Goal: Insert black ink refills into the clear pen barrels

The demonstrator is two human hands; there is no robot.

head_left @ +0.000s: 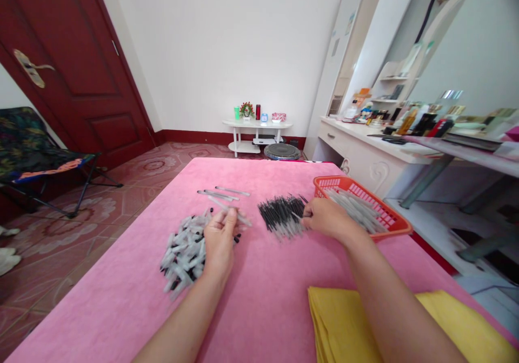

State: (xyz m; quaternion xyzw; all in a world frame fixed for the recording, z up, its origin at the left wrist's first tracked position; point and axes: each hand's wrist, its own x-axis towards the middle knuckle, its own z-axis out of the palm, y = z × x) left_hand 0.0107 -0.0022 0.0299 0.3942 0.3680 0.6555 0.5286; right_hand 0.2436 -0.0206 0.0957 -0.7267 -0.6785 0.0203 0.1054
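Note:
My left hand (221,238) is closed in a pinch on a clear pen barrel (245,221), which slants across the fingertips. Under and beside that hand lies a heap of frosted pen caps (186,249) with black bits among them. My right hand (326,217) has its fingers pressed together at the right edge of a pile of black-and-clear pen refills (279,217). A thin refill seems to stick out of its fingertips, though blur hides the detail. Beyond the left hand lie several pens (221,194).
A red plastic basket (399,228) with clear barrels (357,211) stands beside my right hand. Folded yellow cloth (336,319) lies under my right forearm. Pink cloth (259,298) covers the table. A dressing table (360,146) is at right, a folding chair (36,152) at left.

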